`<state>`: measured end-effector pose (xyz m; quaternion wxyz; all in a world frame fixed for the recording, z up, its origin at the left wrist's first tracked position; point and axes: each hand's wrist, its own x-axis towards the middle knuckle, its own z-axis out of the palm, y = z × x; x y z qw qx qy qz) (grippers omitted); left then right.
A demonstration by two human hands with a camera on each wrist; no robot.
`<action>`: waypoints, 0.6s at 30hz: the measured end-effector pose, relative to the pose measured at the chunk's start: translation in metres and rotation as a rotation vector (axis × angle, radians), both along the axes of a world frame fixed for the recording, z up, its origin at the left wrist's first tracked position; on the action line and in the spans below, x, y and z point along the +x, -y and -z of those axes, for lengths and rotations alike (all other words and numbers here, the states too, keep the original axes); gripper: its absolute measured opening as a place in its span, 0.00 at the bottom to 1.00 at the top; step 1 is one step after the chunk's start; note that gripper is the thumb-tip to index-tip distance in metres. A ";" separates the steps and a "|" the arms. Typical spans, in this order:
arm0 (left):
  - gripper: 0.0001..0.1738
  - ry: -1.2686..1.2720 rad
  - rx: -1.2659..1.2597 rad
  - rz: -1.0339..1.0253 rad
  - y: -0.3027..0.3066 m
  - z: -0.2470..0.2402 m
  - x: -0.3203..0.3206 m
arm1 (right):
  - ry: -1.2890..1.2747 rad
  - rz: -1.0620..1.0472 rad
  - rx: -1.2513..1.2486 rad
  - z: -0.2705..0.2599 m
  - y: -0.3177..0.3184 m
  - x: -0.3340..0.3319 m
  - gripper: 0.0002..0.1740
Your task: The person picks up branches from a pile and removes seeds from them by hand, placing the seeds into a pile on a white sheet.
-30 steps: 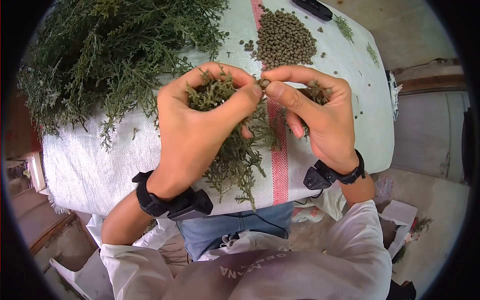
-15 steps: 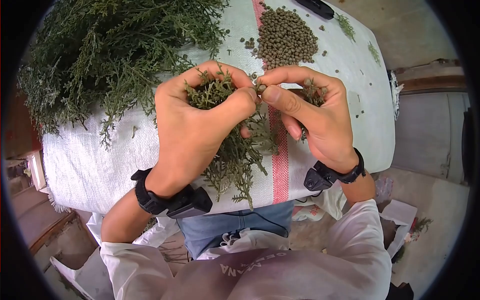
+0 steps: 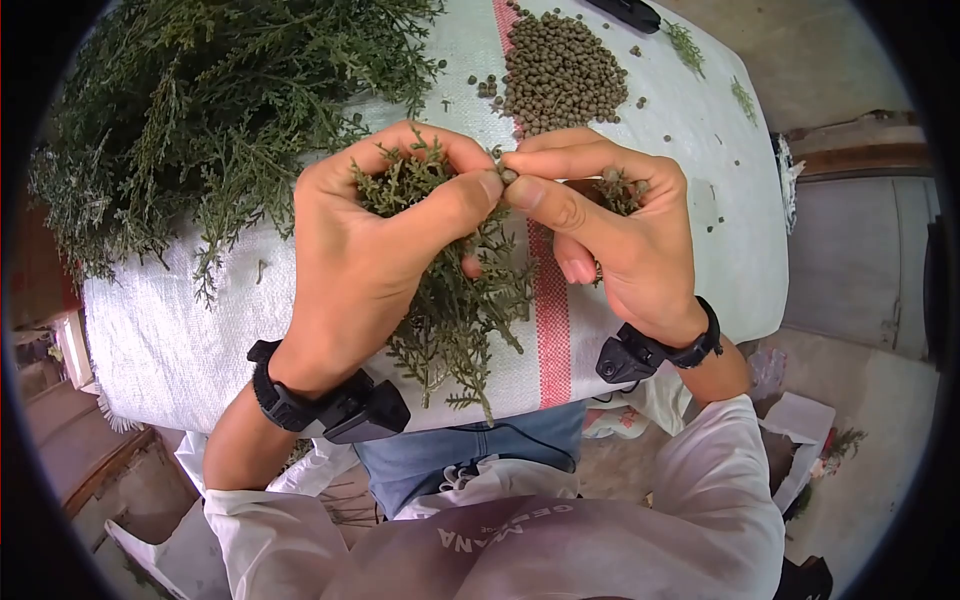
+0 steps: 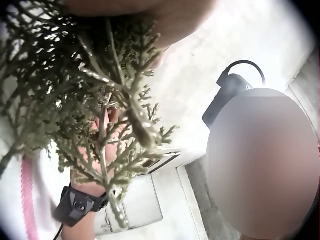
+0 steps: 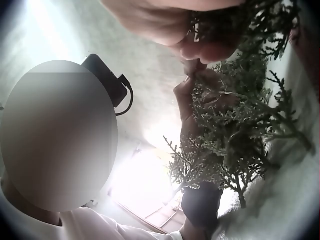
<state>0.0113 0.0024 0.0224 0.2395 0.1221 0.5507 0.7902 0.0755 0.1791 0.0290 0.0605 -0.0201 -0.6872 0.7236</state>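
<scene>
In the head view my left hand (image 3: 360,250) grips a bunch of scaly green conifer sprigs (image 3: 455,320), whose ends hang below the palm. Its thumb and forefinger meet my right fingertips at a small round brown cone (image 3: 508,175). My right hand (image 3: 640,225) pinches that cone between thumb and forefinger. More greenery with small cones (image 3: 620,190) shows inside the curl of the right hand. The left wrist view has the sprigs (image 4: 107,165) close up, and the right wrist view shows them (image 5: 235,130) beside the fingers.
A white woven sack (image 3: 190,345) with a red stripe (image 3: 554,340) is the work surface. At its far left lies a big heap of conifer branches (image 3: 230,110). Beyond the hands sits a pile of small brown cones (image 3: 562,75). A black object (image 3: 630,12) lies at the far edge.
Both hands have shifted slightly left together with the sprigs. The fingertips stay joined at the small cone, and the piles on the sack look the same.
</scene>
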 end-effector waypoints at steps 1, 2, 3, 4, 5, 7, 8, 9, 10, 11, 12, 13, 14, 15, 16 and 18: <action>0.05 0.003 -0.001 0.006 0.000 0.000 0.000 | -0.004 0.004 -0.002 -0.002 -0.001 0.000 0.10; 0.05 0.002 -0.003 0.012 0.000 0.000 -0.001 | 0.057 0.000 -0.018 -0.005 -0.002 0.000 0.10; 0.05 -0.007 -0.006 0.015 -0.001 -0.001 -0.002 | 0.115 -0.006 -0.034 -0.008 -0.002 0.000 0.10; 0.05 0.028 0.009 0.020 -0.001 -0.001 -0.003 | 0.175 -0.013 -0.050 -0.012 -0.003 -0.001 0.11; 0.05 0.065 0.024 0.025 -0.002 -0.001 -0.003 | 0.169 -0.012 -0.053 -0.015 -0.004 -0.001 0.11; 0.05 0.099 0.030 0.036 -0.003 0.002 -0.003 | 0.100 -0.061 0.076 -0.020 -0.004 -0.002 0.11; 0.07 0.043 0.022 0.026 -0.004 0.004 -0.003 | 0.082 -0.073 0.102 -0.019 -0.004 -0.002 0.12; 0.09 -0.015 0.013 0.017 -0.004 0.005 -0.004 | 0.063 -0.085 0.127 -0.019 -0.004 -0.002 0.12; 0.10 -0.073 0.004 0.009 -0.005 0.005 -0.006 | 0.046 -0.110 0.206 -0.015 -0.005 -0.001 0.13; 0.10 -0.077 -0.006 0.013 -0.005 0.003 -0.007 | 0.030 -0.135 0.284 -0.012 -0.006 -0.001 0.13; 0.12 -0.058 0.001 -0.002 -0.007 0.001 -0.007 | 0.015 -0.160 0.363 -0.010 -0.007 -0.002 0.14; 0.15 -0.036 0.008 -0.021 -0.009 -0.001 -0.007 | 0.013 -0.161 0.352 -0.011 -0.009 -0.003 0.14; 0.17 -0.012 0.013 -0.044 -0.009 -0.002 -0.005 | 0.058 -0.137 0.263 -0.015 -0.013 -0.004 0.15; 0.17 -0.011 0.000 -0.052 -0.009 -0.001 -0.005 | 0.101 -0.115 0.174 -0.017 -0.017 -0.005 0.15; 0.18 0.003 0.004 -0.035 -0.009 0.001 -0.004 | 0.101 -0.123 0.158 -0.017 -0.022 -0.004 0.15; 0.20 0.000 -0.003 -0.013 -0.004 0.001 -0.008 | 0.036 -0.123 -0.061 -0.014 -0.033 -0.009 0.12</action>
